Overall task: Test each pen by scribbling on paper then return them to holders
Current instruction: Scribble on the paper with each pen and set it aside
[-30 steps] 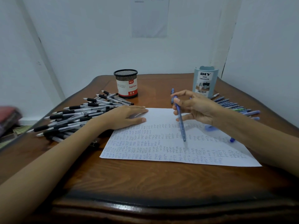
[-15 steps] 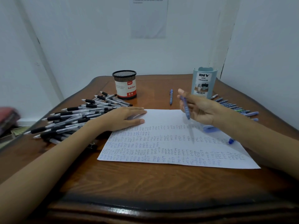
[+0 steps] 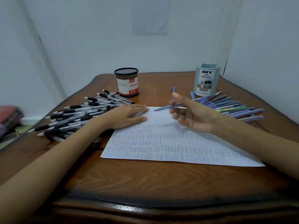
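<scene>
while left hand [image 3: 127, 117] lies flat on paper [image 3: 178, 143], right hand [image 3: 194, 115] holds blue pen [image 3: 163, 108] — blurred

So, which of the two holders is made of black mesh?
The red-labelled holder, near the black-grip pens; the pale blue organizer has smooth walls.

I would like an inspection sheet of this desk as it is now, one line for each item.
Surface: wooden table; scribbled paper lies flat on it.
Job's things: black-grip pens heaped at left; blue pens laid at right; mesh holder and desk organizer upright at back.
Clutter: lone pen lying beyond the paper.
Grippers: left hand flat on paper; right hand holds blue pen near its far edge.
Cables: nothing seen.
Surroundings: wall sheet behind the table; folded cloth at left, off the table.
</scene>
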A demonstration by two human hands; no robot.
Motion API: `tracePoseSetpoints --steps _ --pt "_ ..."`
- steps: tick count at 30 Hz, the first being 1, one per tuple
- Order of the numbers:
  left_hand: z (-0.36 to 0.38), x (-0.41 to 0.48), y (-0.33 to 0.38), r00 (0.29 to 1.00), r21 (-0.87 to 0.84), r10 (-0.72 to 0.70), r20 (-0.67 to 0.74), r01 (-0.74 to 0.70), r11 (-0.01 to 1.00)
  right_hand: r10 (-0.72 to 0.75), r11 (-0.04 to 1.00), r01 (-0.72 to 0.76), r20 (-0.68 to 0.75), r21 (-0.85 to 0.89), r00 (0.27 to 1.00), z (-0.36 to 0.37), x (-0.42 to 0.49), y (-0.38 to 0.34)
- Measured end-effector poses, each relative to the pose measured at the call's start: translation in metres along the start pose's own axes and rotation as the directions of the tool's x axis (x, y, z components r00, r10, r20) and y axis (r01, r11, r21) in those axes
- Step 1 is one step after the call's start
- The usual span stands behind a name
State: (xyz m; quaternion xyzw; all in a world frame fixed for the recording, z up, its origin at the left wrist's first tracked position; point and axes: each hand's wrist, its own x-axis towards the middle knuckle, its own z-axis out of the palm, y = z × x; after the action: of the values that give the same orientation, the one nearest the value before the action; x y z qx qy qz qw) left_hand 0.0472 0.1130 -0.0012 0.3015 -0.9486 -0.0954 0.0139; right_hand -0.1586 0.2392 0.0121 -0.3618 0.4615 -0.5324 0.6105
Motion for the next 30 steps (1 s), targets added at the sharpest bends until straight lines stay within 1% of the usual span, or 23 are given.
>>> tracePoseSetpoints --steps 2,3,5,7,8,9,13,20,26,30 --pt "0.0 0.0 0.0 1.0 0.003 -0.001 0.001 0.001 1.0 -0.088 0.991 0.079 -0.073 -0.108 0.993 0.0 0.002 0.007" --pt "-0.001 0.0 0.001 1.0 0.009 -0.002 0.002 0.002 1.0 -0.124 0.978 0.111 -0.067 -0.178 0.99 0.0 0.002 0.009" --pt "0.0 0.001 0.001 1.0 0.021 -0.004 0.004 0.004 1.0 -0.166 0.948 0.165 0.02 -0.273 0.986 0.003 0.0 0.014" --pt "0.0 0.001 0.001 1.0 0.029 -0.001 0.001 0.001 1.0 -0.201 0.92 0.234 0.134 -0.316 0.97 0.008 -0.003 0.019" --pt "0.0 0.001 0.0 1.0 0.032 0.003 -0.001 -0.003 0.999 -0.218 0.9 0.264 0.168 -0.346 0.961 0.01 -0.003 0.022" --pt "0.001 0.001 0.0 1.0 0.034 0.006 -0.003 -0.006 0.999 -0.239 0.877 0.289 0.174 -0.383 0.955 0.013 -0.004 0.024" --pt "0.001 0.002 -0.002 1.0 0.034 0.003 0.001 -0.003 0.999 -0.351 0.764 0.355 0.115 -0.539 0.929 0.016 -0.003 0.029" --pt "0.0 0.002 0.0 1.0 0.03 0.003 0.003 -0.003 1.0 -0.375 0.73 0.393 0.152 -0.56 0.914 0.017 -0.002 0.033" --pt "0.0 0.002 -0.001 1.0 0.02 -0.008 0.006 0.007 1.0 -0.358 0.71 0.382 0.163 -0.592 0.919 0.018 -0.003 0.034" --pt "0.0 0.002 -0.002 1.0 0.005 -0.004 0.0 0.004 1.0 -0.361 0.726 0.377 0.148 -0.576 0.921 0.016 -0.002 0.033"
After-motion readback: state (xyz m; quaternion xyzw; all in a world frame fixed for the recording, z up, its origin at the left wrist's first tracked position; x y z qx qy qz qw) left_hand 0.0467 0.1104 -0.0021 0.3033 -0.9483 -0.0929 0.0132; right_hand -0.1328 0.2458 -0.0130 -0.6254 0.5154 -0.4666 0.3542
